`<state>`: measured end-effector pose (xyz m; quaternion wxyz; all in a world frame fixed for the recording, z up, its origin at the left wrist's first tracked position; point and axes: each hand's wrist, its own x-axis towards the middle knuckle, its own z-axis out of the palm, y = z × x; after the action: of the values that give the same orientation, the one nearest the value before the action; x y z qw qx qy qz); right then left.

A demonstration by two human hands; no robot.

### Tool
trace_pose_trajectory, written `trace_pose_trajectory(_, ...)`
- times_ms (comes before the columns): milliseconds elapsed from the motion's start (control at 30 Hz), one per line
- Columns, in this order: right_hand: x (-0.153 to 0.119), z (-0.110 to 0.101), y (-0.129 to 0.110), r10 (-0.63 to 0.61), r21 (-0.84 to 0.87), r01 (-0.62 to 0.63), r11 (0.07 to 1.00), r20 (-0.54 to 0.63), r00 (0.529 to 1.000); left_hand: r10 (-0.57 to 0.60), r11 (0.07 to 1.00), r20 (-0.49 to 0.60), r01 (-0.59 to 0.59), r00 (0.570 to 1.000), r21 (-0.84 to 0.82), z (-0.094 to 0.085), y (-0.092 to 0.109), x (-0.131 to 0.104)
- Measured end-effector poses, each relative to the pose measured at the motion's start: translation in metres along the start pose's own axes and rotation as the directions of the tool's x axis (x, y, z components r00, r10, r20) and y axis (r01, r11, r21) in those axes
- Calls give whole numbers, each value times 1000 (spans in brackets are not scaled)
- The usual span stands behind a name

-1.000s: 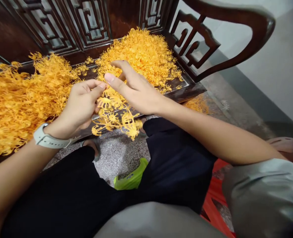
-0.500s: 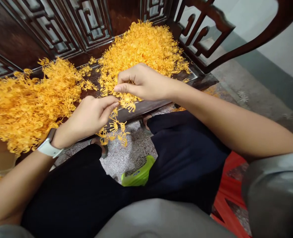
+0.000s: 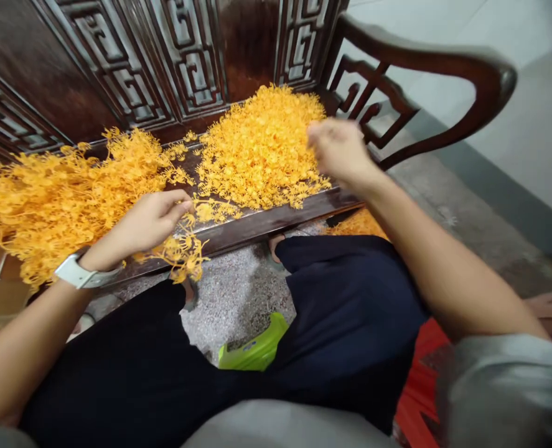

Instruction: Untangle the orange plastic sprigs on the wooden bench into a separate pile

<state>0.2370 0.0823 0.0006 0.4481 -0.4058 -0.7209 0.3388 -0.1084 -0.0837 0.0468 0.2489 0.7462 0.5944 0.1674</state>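
Observation:
My left hand (image 3: 157,218) pinches a yellow-orange plastic flower sprig (image 3: 182,252) between thumb and fingertips; its branching ends dangle over the bench edge. To the left of that wrist spreads a tangled heap of branching sprigs (image 3: 70,205). My right hand (image 3: 338,149) is raised at the right side of a mound of small loose plastic flower pieces (image 3: 261,149). Its fingers look curled but are smeared by motion, so whether anything is between them is unclear.
Both heaps lie on a dark wooden bench (image 3: 276,221) with a carved back (image 3: 252,50) and a curved armrest (image 3: 485,74). Below, a bright green object (image 3: 257,348) is on the speckled floor. More orange pieces (image 3: 360,224) show beneath the bench, and a red stool (image 3: 416,398) is at lower right.
My right hand has moved away from my left, to the right across the mound. My left hand has shifted slightly left and down with the sprig. The view has tilted up a little.

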Motion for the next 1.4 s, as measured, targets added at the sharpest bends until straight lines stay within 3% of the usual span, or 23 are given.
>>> trace_pose_trajectory(33, -7, 2, 1, -3, -40, 9, 999, 166, 986, -30, 997, -15, 29, 999, -72, 1, -2, 1)
trace_pose_trajectory(100, -19, 13, -4, -5, -68, 42, 997, 475, 880, -90, 970, -20, 83, 996, -228, 7, -1, 4)
trace_pose_trajectory(133, -21, 20, -9, -12, -67, 60, 996, 564, 826, -116, 946, -13, 107, 993, -306, 10, 2, 5)
trace_pose_trajectory(167, -20, 26, -14, -26, -61, 77, 995, 593, 805, -137, 919, -6, 125, 991, -374, 13, 5, 6)
trace_pose_trajectory(200, -15, 32, -19, -44, -55, 89, 994, 558, 829, -151, 894, 2, 138, 988, -427, 15, 10, 7)
trace_pose_trajectory(233, -7, 35, -22, -58, -58, 95, 994, 458, 887, -161, 872, 10, 147, 987, -467, 17, 14, 8)
trace_pose_trajectory(300, 14, 37, -26, -59, -103, 74, 992, 139, 989, -168, 842, 11, 149, 986, -518, 18, 23, 10)
trace_pose_trajectory(367, 30, 37, -25, -37, -132, 18, 991, -141, 989, -169, 829, -26, 128, 985, -544, 17, 31, 11)
trace_pose_trajectory(433, 35, 41, -27, 11, -81, -30, 996, -229, 973, -170, 824, -82, 96, 982, -558, 15, 37, 13)
trace_pose_trajectory(467, 32, 45, -30, 50, -20, -55, 998, -191, 980, -175, 821, -111, 83, 978, -565, 15, 40, 14)
trace_pose_trajectory(533, 17, 58, -41, 142, 141, -144, 979, 22, 990, -198, 809, -162, 68, 967, -584, 13, 42, 16)
trace_pose_trajectory(600, -3, 74, -59, 175, 290, -261, 921, 291, 940, -223, 800, -209, 56, 952, -597, 13, 42, 19)
trace_pose_trajectory(667, -21, 89, -79, 129, 384, -326, 864, 458, 880, -217, 813, -245, 36, 945, -582, 15, 39, 21)
trace_pose_trajectory(733, -30, 101, -94, 81, 438, -325, 838, 490, 868, -166, 846, -265, -1, 950, -534, 18, 36, 21)
trace_pose_trajectory(833, -29, 109, -99, 70, 485, -279, 829, 405, 912, -47, 923, -331, -86, 942, -375, 25, 34, 21)
trace_pose_trajectory(900, -23, 108, -94, 55, 478, -207, 854, 314, 948, 35, 969, -398, -130, 916, -212, 27, 35, 20)
trace_pose_trajectory(1000, -13, 98, -85, -61, 357, -27, 934, 231, 971, 137, 988, -429, -154, 893, -4, 21, 40, 16)
trace_pose_trajectory(1100, -5, 73, -70, -189, 180, 153, 972, 201, 961, 179, 984, -417, -153, 891, 96, 4, 36, 10)
trace_pose_trajectory(1167, 2, 50, -50, -201, 99, 191, 977, 108, 973, 172, 984, -458, -133, 872, 116, -10, 25, 5)
trace_pose_trajectory(1267, 9, 17, -4, -110, 105, 124, 987, -131, 985, 78, 995, -518, -100, 852, -14, -26, 1, -1)
trace_pose_trajectory(1300, 11, 11, 12, -82, 112, 100, 989, -150, 985, 22, 989, -508, -93, 861, -115, -27, -6, -1)
trace_pose_trajectory(1333, 13, 8, 27, -64, 115, 77, 990, -117, 991, -35, 971, -479, -84, 877, -225, -26, -12, -1)
trace_pose_trajectory(1400, 19, 11, 49, -70, 80, 63, 995, 78, 994, -117, 909, -396, -62, 911, -411, -20, -17, 1)
